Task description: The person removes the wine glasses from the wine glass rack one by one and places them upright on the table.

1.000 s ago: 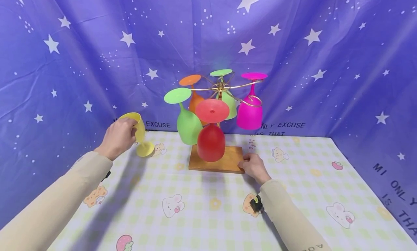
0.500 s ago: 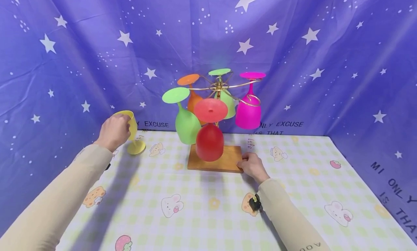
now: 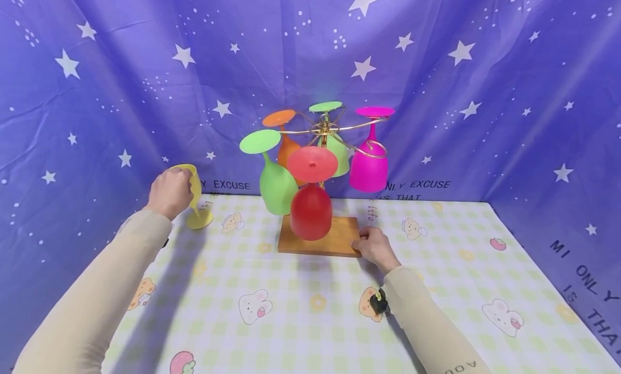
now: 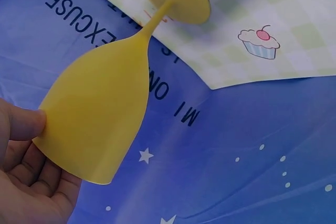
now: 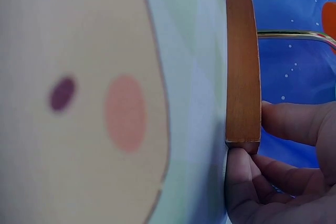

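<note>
My left hand (image 3: 170, 193) pinches the bowl rim of a yellow goblet (image 4: 100, 111), thumb on one side and fingers on the other. The goblet is upright at the table's far left; whether its foot touches the cloth I cannot tell. My right hand (image 3: 378, 250) grips the right end of a wooden base (image 3: 342, 236), its thumb on the top face. From that base rises a gold wire glass rack (image 3: 324, 127). Upside down on it hang a red goblet (image 3: 311, 212), a green goblet (image 3: 278, 191), an orange goblet (image 3: 287, 150), a light green goblet (image 3: 337, 147) and a magenta goblet (image 3: 368, 169).
A checked cloth (image 3: 310, 331) with cartoon prints covers the table. Behind and at both sides hangs a blue star-patterned curtain (image 3: 291, 50). In the left wrist view, the table corner (image 4: 212, 85) is close to the yellow goblet's foot.
My left hand has moved a little to the left with the yellow goblet, away from the rack. My right hand keeps its grip on the wooden base, and the rack stands as before.
</note>
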Motion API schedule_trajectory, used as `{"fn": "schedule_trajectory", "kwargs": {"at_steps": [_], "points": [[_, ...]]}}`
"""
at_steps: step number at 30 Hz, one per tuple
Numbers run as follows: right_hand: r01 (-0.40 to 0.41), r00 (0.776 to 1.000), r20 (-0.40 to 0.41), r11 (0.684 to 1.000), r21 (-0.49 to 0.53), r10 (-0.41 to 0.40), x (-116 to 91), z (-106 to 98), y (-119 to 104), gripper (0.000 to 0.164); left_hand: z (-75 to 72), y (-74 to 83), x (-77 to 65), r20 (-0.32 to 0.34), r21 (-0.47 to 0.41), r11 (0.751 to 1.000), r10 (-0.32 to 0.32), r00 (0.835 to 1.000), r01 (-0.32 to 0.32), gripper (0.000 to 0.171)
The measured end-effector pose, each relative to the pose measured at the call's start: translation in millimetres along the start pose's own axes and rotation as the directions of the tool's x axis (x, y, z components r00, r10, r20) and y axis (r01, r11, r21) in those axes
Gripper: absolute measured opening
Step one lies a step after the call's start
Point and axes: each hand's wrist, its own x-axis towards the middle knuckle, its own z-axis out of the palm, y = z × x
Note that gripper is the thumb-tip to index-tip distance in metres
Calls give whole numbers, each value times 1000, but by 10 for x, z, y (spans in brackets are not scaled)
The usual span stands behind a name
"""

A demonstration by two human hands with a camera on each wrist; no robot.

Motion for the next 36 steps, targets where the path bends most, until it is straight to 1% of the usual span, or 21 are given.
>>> {"fn": "schedule_trajectory", "kwargs": {"at_steps": [6,12,18,27,32,36], "points": [[-2,1000,4,1000,-5,2,-8,6,-19,39,22,2,26,2,21,1000,-3,1000,3,11],[2,1000,1,1000,-6,-2,-8,-4,-26,39,28,6,36,2,14,1000,1,1000,-1,10],[-11,1000,4,1000,-1,11,-6,-10,-25,39,44,1,34,6,12,1000,9,1000,-9,8],[-21,1000,14,1000,5,21,8,5,0,38,59,-1,11,-15,27,999,31,999,-31,9],[-20,1000,13,1000,3,20,6,1,5,39,78,26,3,-45,42,998,43,998,-41,15],[-21,1000,15,1000,3,21,8,-2,7,39,86,93,-4,-77,66,997,55,995,-50,23]]}}
